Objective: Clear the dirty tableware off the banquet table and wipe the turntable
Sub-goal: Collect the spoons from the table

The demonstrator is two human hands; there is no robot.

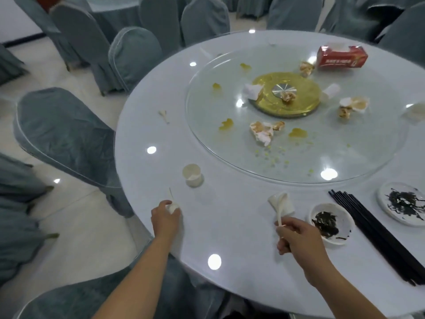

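Observation:
My left hand [166, 216] grips a small white crumpled tissue [173, 207] with a toothpick at the table's near left edge. My right hand [296, 236] pinches the handle of a white ceramic spoon [281, 204] just above the table. A small white cup [192, 174] stands between the hands, farther in. The glass turntable [356, 157] carries several soiled crumpled tissues [263, 132], yellow sauce smears [226, 124] and a gold hub [286, 95]. Two small white dishes [331, 223] [401, 203] with dark residue lie at the right, with black chopsticks [372, 229] between them.
A red tissue box [341, 57] sits on the turntable's far side. A toothpick scrap [164, 115] lies on the left of the white round table [230, 238]. Grey-covered chairs [66, 137] ring the table, one directly below me.

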